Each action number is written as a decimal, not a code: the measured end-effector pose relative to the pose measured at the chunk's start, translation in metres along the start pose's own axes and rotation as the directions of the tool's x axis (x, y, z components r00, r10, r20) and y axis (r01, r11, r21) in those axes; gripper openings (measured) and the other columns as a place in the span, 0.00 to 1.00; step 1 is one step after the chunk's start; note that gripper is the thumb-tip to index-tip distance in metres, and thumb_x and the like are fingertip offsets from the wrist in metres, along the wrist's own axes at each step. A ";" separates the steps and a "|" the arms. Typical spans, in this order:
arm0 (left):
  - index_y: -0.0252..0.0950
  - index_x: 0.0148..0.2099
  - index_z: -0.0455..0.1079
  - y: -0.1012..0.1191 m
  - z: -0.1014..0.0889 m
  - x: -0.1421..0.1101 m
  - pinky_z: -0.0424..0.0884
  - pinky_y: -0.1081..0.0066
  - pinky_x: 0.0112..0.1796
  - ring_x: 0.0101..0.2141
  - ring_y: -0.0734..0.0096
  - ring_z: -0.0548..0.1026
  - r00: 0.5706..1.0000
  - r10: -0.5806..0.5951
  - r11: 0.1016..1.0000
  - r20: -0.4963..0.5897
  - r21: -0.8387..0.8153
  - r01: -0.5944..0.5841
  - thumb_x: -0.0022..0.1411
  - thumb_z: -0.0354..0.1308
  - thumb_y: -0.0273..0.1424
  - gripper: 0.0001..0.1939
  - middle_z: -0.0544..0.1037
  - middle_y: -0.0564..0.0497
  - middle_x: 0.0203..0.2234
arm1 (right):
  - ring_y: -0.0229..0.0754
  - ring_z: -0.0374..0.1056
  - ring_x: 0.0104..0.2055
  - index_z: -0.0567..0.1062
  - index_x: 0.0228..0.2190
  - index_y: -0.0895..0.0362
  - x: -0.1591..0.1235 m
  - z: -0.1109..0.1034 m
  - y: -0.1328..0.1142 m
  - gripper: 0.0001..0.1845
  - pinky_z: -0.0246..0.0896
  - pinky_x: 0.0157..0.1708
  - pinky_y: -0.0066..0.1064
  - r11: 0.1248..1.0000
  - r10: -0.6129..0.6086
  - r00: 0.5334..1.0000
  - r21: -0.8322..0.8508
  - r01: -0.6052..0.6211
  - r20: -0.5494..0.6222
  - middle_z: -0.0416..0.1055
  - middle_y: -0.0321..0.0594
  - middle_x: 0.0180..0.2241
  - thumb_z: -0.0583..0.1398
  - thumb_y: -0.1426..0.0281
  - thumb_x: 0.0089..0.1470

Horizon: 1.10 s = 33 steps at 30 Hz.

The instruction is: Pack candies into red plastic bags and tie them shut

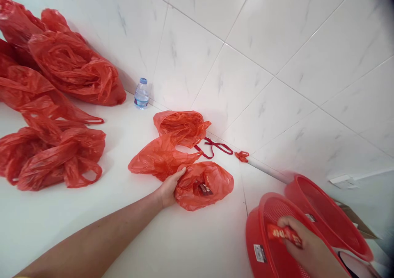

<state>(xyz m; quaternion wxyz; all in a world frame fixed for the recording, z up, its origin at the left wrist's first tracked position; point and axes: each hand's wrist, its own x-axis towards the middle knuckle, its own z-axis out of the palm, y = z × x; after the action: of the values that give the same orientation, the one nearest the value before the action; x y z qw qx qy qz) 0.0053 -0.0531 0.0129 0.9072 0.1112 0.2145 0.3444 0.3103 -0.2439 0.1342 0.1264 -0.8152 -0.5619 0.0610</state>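
My left hand (170,190) grips the edge of a red plastic bag (220,183) on the white surface, with the thumb on top and the other fingers hidden. Inside the bag's mouth shows a dark, red-printed wrapper (203,189). At the right, my right hand (297,237) is closed around a red wrapped packet (278,231) with pale lettering. It is held over a red plastic basket (255,229) with a mesh inside and a white label. Two more red bags (154,157) lie beside and behind the held one.
Piles of red plastic bags (70,69) fill the left side. A small water bottle (142,94) stands by the tiled wall (197,44). A dark red ribbon (223,146) and a knotted red scrap (242,156) lie along the wall. A second red basket (326,212) and a wall socket (343,181) are at the right.
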 end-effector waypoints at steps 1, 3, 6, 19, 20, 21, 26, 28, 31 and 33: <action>0.34 0.46 0.68 0.000 0.000 0.000 0.71 0.61 0.46 0.44 0.56 0.75 1.000 -0.003 1.000 -0.002 0.005 0.003 0.58 0.58 0.39 0.18 0.77 0.41 0.42 | 0.43 0.69 0.35 0.70 0.34 0.49 0.008 -0.003 -0.016 0.11 0.64 0.32 0.29 1.000 -0.020 0.997 0.012 0.019 0.078 0.72 0.35 0.34 0.56 0.64 0.45; 0.33 0.46 0.68 0.000 0.000 0.001 0.71 0.60 0.46 0.44 0.55 0.75 1.000 -0.006 1.000 -0.003 0.010 0.006 0.58 0.58 0.39 0.18 0.77 0.41 0.42 | 0.42 0.66 0.30 0.68 0.32 0.49 0.023 -0.003 -0.054 0.06 0.62 0.29 0.30 0.997 -0.069 0.982 0.040 0.063 0.178 0.70 0.34 0.31 0.54 0.65 0.49; 0.34 0.47 0.67 -0.001 -0.002 0.001 0.70 0.59 0.47 0.45 0.55 0.75 1.000 -0.003 1.000 0.015 0.009 0.003 0.58 0.57 0.40 0.18 0.77 0.41 0.44 | 0.40 0.63 0.28 0.66 0.31 0.50 0.043 0.005 -0.113 0.05 0.57 0.26 0.29 0.989 -0.129 0.971 0.094 0.112 0.203 0.68 0.33 0.29 0.53 0.67 0.49; 0.32 0.47 0.68 0.002 0.001 0.000 0.70 0.57 0.47 0.44 0.54 0.76 1.000 -0.004 1.000 -0.008 -0.021 0.004 0.59 0.57 0.39 0.18 0.78 0.40 0.42 | 0.46 0.68 0.40 0.73 0.42 0.47 0.030 0.024 -0.108 0.20 0.63 0.40 0.36 0.981 -0.069 0.970 0.190 0.024 0.232 0.72 0.39 0.39 0.59 0.58 0.45; 0.32 0.47 0.68 0.002 0.001 0.000 0.71 0.58 0.47 0.44 0.55 0.76 1.000 -0.006 1.000 -0.010 -0.025 0.005 0.59 0.57 0.39 0.18 0.78 0.40 0.42 | 0.47 0.68 0.43 0.74 0.42 0.47 0.024 0.025 -0.097 0.20 0.63 0.42 0.36 0.982 -0.064 0.956 0.186 0.010 0.285 0.72 0.39 0.41 0.59 0.58 0.45; 0.32 0.47 0.68 0.001 0.001 0.000 0.71 0.59 0.47 0.43 0.55 0.76 1.000 -0.006 1.000 -0.010 -0.030 0.005 0.59 0.57 0.39 0.18 0.78 0.40 0.42 | 0.48 0.67 0.46 0.74 0.43 0.47 0.019 0.026 -0.086 0.20 0.63 0.44 0.36 0.984 -0.059 0.940 0.180 -0.002 0.335 0.72 0.40 0.43 0.59 0.58 0.46; 0.33 0.47 0.68 0.001 -0.001 0.001 0.72 0.62 0.46 0.43 0.58 0.76 1.000 0.002 0.999 0.002 -0.034 -0.002 0.58 0.58 0.38 0.17 0.78 0.42 0.41 | 0.50 0.65 0.51 0.75 0.44 0.50 -0.004 0.028 -0.047 0.22 0.59 0.51 0.39 0.985 0.025 0.920 0.146 -0.089 0.392 0.71 0.42 0.47 0.60 0.59 0.45; 0.33 0.47 0.68 0.001 -0.001 0.000 0.72 0.61 0.46 0.43 0.57 0.76 1.000 0.003 1.000 0.009 -0.024 -0.003 0.58 0.58 0.38 0.17 0.78 0.41 0.41 | 0.49 0.65 0.51 0.75 0.45 0.50 -0.008 0.027 -0.038 0.23 0.60 0.51 0.38 0.984 0.042 0.921 0.143 -0.105 0.388 0.71 0.41 0.48 0.60 0.59 0.45; 0.33 0.46 0.68 0.002 0.000 -0.001 0.72 0.61 0.46 0.43 0.57 0.76 1.000 0.013 1.000 0.000 -0.013 -0.013 0.59 0.58 0.38 0.17 0.78 0.42 0.41 | 0.49 0.66 0.51 0.75 0.43 0.48 -0.012 0.029 -0.034 0.21 0.62 0.49 0.37 0.991 0.040 0.934 0.108 -0.084 0.354 0.71 0.38 0.47 0.59 0.59 0.46; 0.33 0.46 0.68 0.002 0.000 -0.001 0.72 0.61 0.46 0.43 0.57 0.76 1.000 0.011 1.000 -0.010 -0.011 -0.011 0.59 0.58 0.37 0.16 0.78 0.42 0.41 | 0.48 0.65 0.51 0.74 0.43 0.45 -0.014 0.033 -0.041 0.19 0.61 0.49 0.36 0.995 0.008 0.949 0.094 -0.039 0.314 0.70 0.36 0.49 0.59 0.59 0.47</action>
<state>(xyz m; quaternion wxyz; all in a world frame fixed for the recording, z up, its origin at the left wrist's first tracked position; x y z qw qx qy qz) 0.0038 -0.0523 0.0140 0.9048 0.1056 0.2166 0.3510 0.2605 -0.2388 0.1131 0.0751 -0.7945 -0.5614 0.2190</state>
